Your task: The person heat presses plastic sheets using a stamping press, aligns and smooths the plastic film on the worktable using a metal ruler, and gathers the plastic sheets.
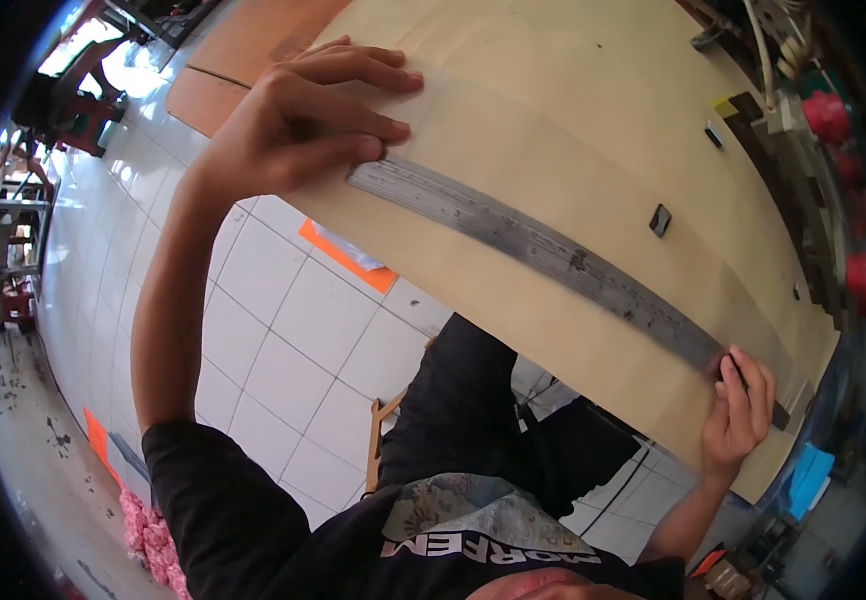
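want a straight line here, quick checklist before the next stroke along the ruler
1. Left hand pressing the ruler's far end: ok.
2. Right hand at the ruler's near end, gripping a dark marking tool: ok.
3. Ruler lying flat on the translucent sheet: ok as far as seen.
4. Tool tip against the ruler edge: cannot tell, fingers hide it.
5. Small black block lying clear of the ruler: ok.

bright daylight, strong fisheye view

light pours in from the upper left, blowing out the white floor tiles (143, 130) there into glare; the pale board (573, 100) is evenly lit with soft shadows. straight edges bow, corners fall into black vignette, and the right edge smears into blur.
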The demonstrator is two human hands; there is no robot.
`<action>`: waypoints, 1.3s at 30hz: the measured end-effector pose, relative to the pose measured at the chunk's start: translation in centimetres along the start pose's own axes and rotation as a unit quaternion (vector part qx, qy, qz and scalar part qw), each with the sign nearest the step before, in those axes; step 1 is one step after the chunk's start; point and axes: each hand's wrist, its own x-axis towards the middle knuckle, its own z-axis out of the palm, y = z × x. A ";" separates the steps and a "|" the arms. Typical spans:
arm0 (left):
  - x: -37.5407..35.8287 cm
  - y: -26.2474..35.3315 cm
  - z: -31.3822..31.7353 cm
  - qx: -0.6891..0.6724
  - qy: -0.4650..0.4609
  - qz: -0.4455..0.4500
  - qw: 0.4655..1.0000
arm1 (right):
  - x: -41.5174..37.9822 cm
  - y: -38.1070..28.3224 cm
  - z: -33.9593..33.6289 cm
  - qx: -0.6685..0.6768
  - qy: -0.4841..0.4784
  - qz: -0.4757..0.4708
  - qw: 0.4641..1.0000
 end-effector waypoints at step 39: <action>0.4 0.2 0.2 0.025 -0.042 -0.067 0.997 | -0.6 2.8 0.9 0.057 0.055 -0.044 0.996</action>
